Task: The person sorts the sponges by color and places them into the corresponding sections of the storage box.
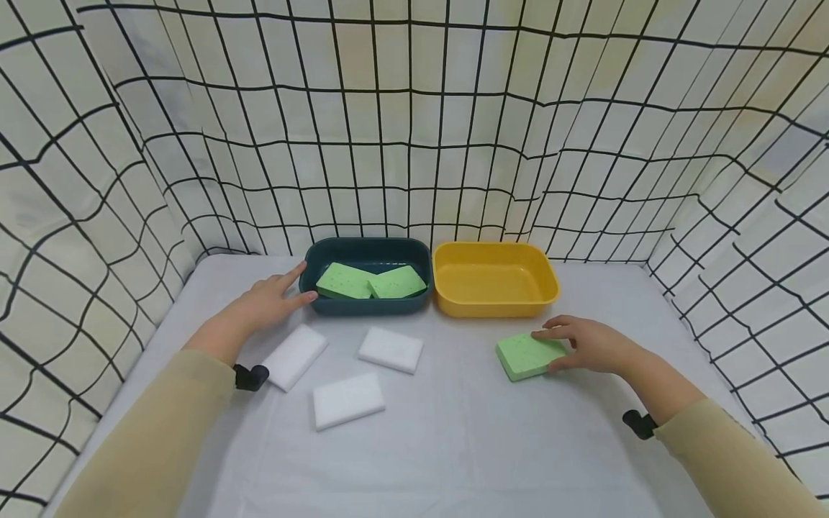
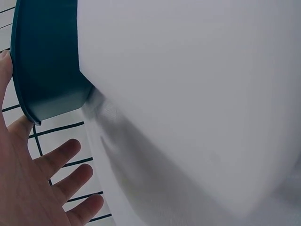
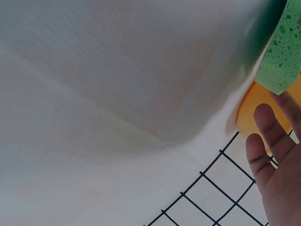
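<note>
Two hands are at work over a white worktop (image 1: 453,432). The right hand (image 1: 592,344) lies on a green sponge (image 1: 527,355) at the near right; its fingers (image 1: 550,333) curl over the sponge's far edge and the thumb presses its near side, so the sponge is grasped while flat on the worktop. In the right wrist view the sponge's corner (image 3: 280,54) shows just beyond the fingertips, with orange behind it. Just far of that sponge stands a yellow tub (image 1: 495,306).

The left hand (image 1: 268,302) rests at the left end of a dark teal tub (image 1: 369,306), fingers (image 1: 294,275) straight and released, the thumb touching the tub's wall. The left wrist view shows the open palm (image 2: 28,188) beside the tub's outer wall (image 2: 47,61). Inside this tub lie two green sponges (image 1: 369,282), overlapping. It stands touching the yellow tub on its right.

Near the teal tub, three white sponges (image 1: 388,350) lie apart on the worktop. A cloth with a black grid (image 1: 414,144) hangs behind and at both sides.
</note>
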Tool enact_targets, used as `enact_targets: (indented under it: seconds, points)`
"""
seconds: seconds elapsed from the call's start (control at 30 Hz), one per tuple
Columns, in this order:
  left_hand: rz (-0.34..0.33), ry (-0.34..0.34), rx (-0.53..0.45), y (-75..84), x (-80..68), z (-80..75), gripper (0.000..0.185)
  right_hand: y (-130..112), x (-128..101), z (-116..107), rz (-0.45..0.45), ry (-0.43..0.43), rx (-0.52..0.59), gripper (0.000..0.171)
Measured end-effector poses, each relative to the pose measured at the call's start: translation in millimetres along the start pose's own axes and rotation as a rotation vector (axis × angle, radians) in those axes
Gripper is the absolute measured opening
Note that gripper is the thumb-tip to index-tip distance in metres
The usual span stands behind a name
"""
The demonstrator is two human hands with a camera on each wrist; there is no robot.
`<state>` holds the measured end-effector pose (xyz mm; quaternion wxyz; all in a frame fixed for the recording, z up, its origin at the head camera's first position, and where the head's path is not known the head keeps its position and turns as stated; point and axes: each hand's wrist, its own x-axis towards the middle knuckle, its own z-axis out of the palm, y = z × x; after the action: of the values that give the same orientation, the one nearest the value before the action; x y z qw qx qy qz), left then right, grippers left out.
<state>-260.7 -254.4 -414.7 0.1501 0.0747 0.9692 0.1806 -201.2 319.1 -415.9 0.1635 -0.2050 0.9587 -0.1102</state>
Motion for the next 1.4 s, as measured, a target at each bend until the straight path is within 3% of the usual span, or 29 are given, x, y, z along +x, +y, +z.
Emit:
enact_targets:
  seconds: [0.5,0.97,1.4]
  points:
    - [0.001,-0.001,0.005,-2.4,1.4,-0.3,0.09,-5,-6,-4,-0.038,0.081,-0.045,0.063]
    - [0.008,-0.001,-0.008,-1.4,2.4,-0.3,0.089,-22,-7,-25,-0.076,0.13,-0.031,0.06]
    - [-0.002,-0.013,-0.008,3.1,-2.8,-3.5,0.09,-60,28,-51,-0.135,0.184,-0.089,0.058]
